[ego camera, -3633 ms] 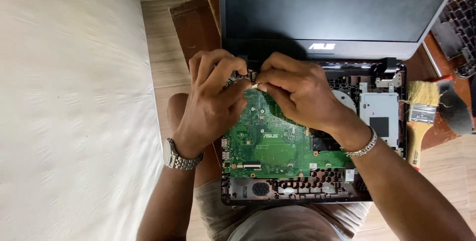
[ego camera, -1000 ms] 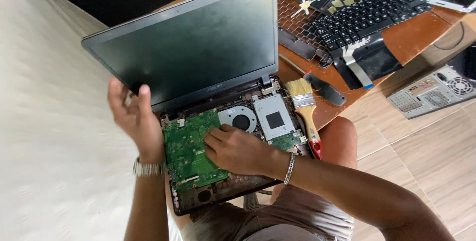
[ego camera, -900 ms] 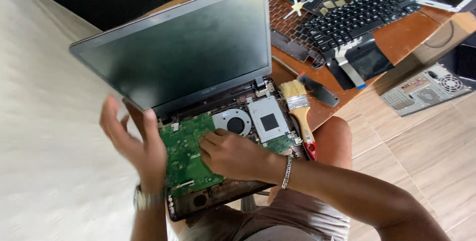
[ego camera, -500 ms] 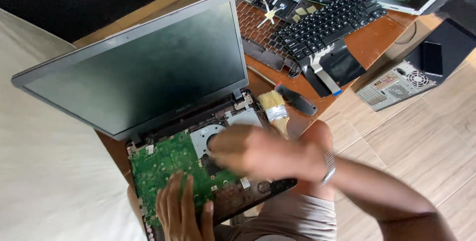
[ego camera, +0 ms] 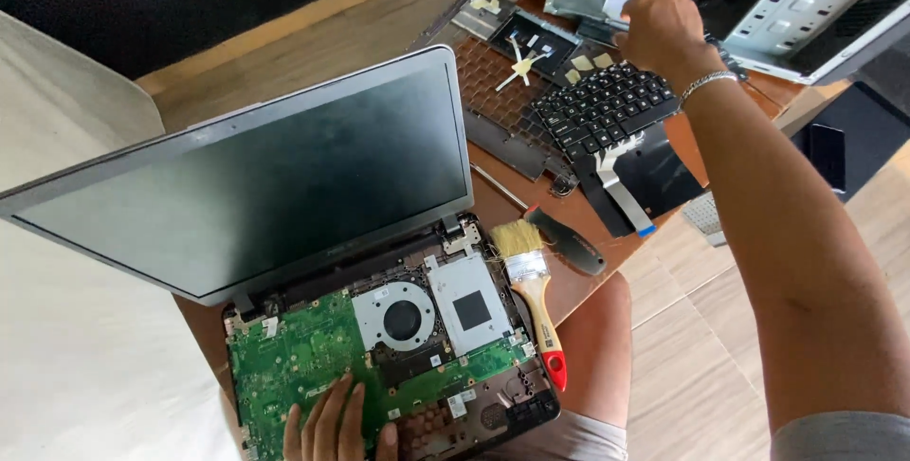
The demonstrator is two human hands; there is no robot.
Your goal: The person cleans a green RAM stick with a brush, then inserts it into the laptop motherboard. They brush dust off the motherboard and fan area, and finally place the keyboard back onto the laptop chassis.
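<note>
- The opened laptop (ego camera: 379, 328) sits across the person's lap, its keyboard deck off and its dark screen (ego camera: 256, 177) tilted up and back.
- The left hand (ego camera: 332, 423) lies flat on the green circuit board (ego camera: 294, 357) at the near edge – fingers spread and resting, nothing gripped.
- Just right of that board is the round cooling fan (ego camera: 403, 321), and beside it a pale metal plate with a dark square chip (ego camera: 471, 309).
- The right hand (ego camera: 661, 30) is stretched far out to the top of the wooden table (ego camera: 607, 276), well apart from the left one. Its fingers curl down at the edge of a grey metal computer case (ego camera: 806, 6); from here I cannot tell whether they have closed on anything.
- A silver bracelet (ego camera: 706, 84) rings the right wrist.
- Under that forearm lies a loose black keyboard (ego camera: 607, 110) with a flat ribbon cable trailing toward the near edge, resting partly on the removed brown top cover (ego camera: 502, 91), which lies underside up.
- A paintbrush (ego camera: 531, 286) with pale bristles, a wooden handle and a red tip lies on the table just beside the laptop's right edge – bristles pointing away from the person.
- A small dark oblong tool (ego camera: 569, 241) lies next to the brush head.
- A dark phone (ego camera: 827, 153) lies off to the right, below the case.
</note>
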